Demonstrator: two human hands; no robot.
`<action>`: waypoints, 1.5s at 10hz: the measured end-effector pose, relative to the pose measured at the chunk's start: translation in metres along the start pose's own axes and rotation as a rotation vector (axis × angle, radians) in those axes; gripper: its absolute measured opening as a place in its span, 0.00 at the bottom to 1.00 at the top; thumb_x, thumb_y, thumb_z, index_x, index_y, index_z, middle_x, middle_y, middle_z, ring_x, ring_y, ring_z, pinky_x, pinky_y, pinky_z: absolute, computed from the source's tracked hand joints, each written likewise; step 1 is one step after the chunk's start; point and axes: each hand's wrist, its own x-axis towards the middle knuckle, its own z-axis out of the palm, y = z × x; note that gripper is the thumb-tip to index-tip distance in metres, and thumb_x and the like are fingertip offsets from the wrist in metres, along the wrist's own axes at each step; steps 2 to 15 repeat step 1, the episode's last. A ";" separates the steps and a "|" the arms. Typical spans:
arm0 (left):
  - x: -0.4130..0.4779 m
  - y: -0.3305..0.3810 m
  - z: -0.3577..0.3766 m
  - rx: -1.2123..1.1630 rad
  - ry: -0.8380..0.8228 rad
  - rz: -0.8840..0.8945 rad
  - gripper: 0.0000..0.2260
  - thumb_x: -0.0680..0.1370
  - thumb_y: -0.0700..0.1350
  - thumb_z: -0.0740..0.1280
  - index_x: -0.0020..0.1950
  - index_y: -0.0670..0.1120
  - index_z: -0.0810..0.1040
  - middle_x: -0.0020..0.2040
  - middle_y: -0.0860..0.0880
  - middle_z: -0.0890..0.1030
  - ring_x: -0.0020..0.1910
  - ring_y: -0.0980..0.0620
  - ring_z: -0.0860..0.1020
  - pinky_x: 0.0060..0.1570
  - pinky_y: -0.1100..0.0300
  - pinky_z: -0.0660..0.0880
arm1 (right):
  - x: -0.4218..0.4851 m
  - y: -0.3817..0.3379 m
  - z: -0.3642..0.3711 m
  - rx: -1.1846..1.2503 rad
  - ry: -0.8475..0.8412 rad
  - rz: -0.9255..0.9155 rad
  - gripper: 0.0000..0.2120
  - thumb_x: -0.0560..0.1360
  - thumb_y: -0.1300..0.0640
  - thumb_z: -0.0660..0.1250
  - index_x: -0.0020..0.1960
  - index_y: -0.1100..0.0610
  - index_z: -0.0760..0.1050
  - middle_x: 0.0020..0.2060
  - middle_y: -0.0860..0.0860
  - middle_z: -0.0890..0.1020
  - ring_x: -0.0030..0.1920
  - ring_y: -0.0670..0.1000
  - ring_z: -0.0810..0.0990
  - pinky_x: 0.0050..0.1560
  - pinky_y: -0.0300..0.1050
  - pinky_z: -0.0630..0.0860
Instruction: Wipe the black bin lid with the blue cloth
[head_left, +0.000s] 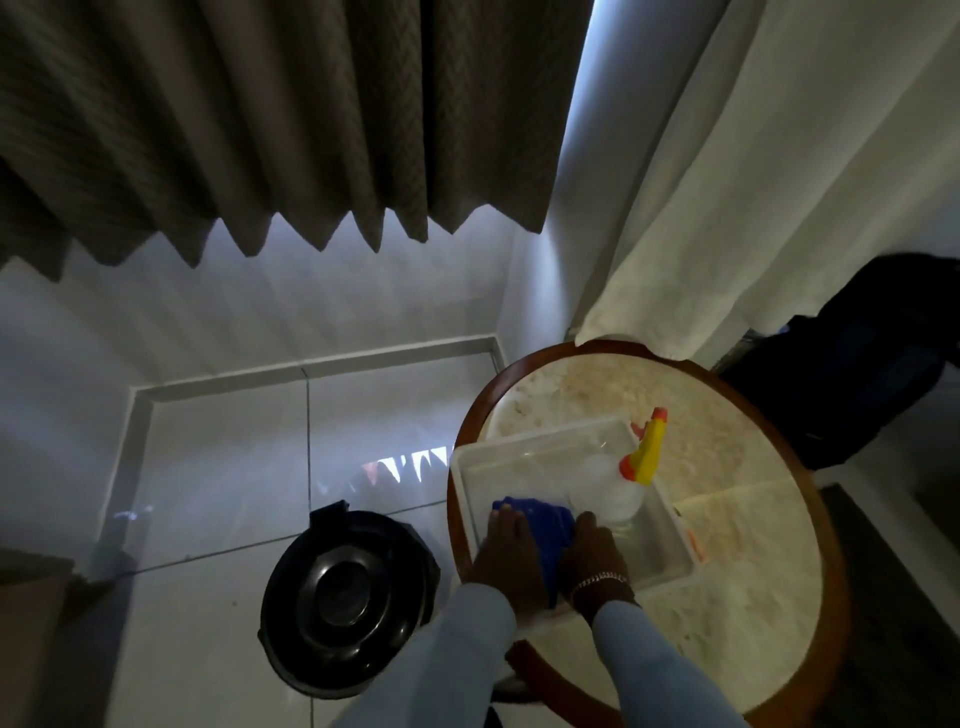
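The blue cloth (546, 525) lies in a clear plastic tray (670, 540) on a round table. My left hand (506, 558) and my right hand (592, 553) both rest on the cloth, one on each side, fingers curled onto it. A bracelet is on my right wrist. The black bin lid (345, 597) sits shut on a round black bin on the floor, left of the table and apart from both hands.
A clear spray bottle with a yellow and orange trigger (647, 457) stands in the tray behind the cloth. The round table (753, 613) has a wooden rim and pale marble top. Curtains hang behind; a dark bag (872, 364) sits at right. White floor tiles surround the bin.
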 end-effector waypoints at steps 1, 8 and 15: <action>-0.018 -0.001 -0.047 -0.046 0.224 0.140 0.33 0.80 0.45 0.59 0.78 0.42 0.43 0.80 0.42 0.44 0.79 0.45 0.44 0.79 0.50 0.46 | -0.027 -0.029 -0.026 -0.091 0.133 -0.235 0.19 0.76 0.52 0.62 0.66 0.53 0.65 0.61 0.54 0.74 0.59 0.54 0.75 0.59 0.50 0.76; -0.018 -0.001 -0.047 -0.046 0.224 0.140 0.33 0.80 0.45 0.59 0.78 0.42 0.43 0.80 0.42 0.44 0.79 0.45 0.44 0.79 0.50 0.46 | -0.027 -0.029 -0.026 -0.091 0.133 -0.235 0.19 0.76 0.52 0.62 0.66 0.53 0.65 0.61 0.54 0.74 0.59 0.54 0.75 0.59 0.50 0.76; -0.018 -0.001 -0.047 -0.046 0.224 0.140 0.33 0.80 0.45 0.59 0.78 0.42 0.43 0.80 0.42 0.44 0.79 0.45 0.44 0.79 0.50 0.46 | -0.027 -0.029 -0.026 -0.091 0.133 -0.235 0.19 0.76 0.52 0.62 0.66 0.53 0.65 0.61 0.54 0.74 0.59 0.54 0.75 0.59 0.50 0.76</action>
